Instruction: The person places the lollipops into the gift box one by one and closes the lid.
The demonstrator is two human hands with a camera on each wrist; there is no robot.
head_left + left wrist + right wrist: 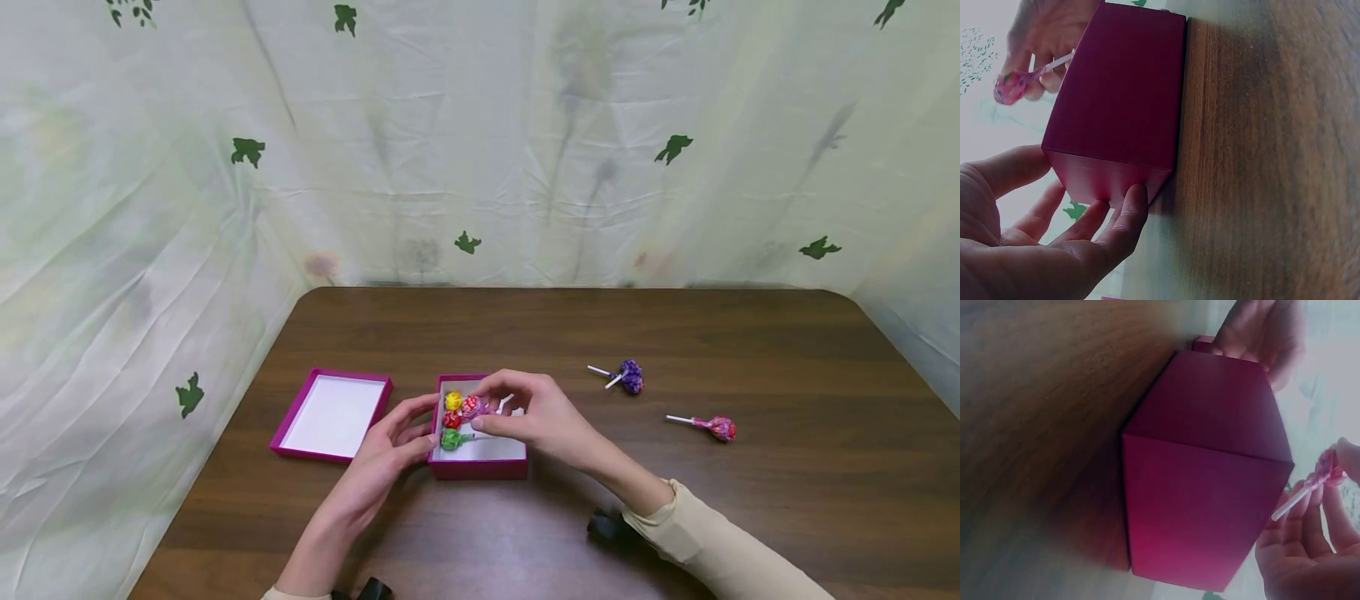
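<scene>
A magenta box (pixel 480 471) with a white inside stands on the table. My left hand (pixel 386 454) holds its left side, thumb by the front corner and fingers against the wall in the left wrist view. Over the box, my right hand (pixel 540 421) pinches a pink-and-red wrapped lollipop (pixel 1011 87) by its head, its white stick hanging free in the right wrist view. Inside the box at the left lie a yellow lollipop (pixel 453 401), a red lollipop (pixel 452 420) and a green lollipop (pixel 452 439). The right hand hides part of the box's interior.
The box's lid (pixel 341 417) lies white side up, left of the box. To the right on the brown table (pixel 787 517) are purple lollipops (pixel 632 377) close together and a pink-red lollipop (pixel 722 429). A pale curtain (pixel 487 167) hangs behind.
</scene>
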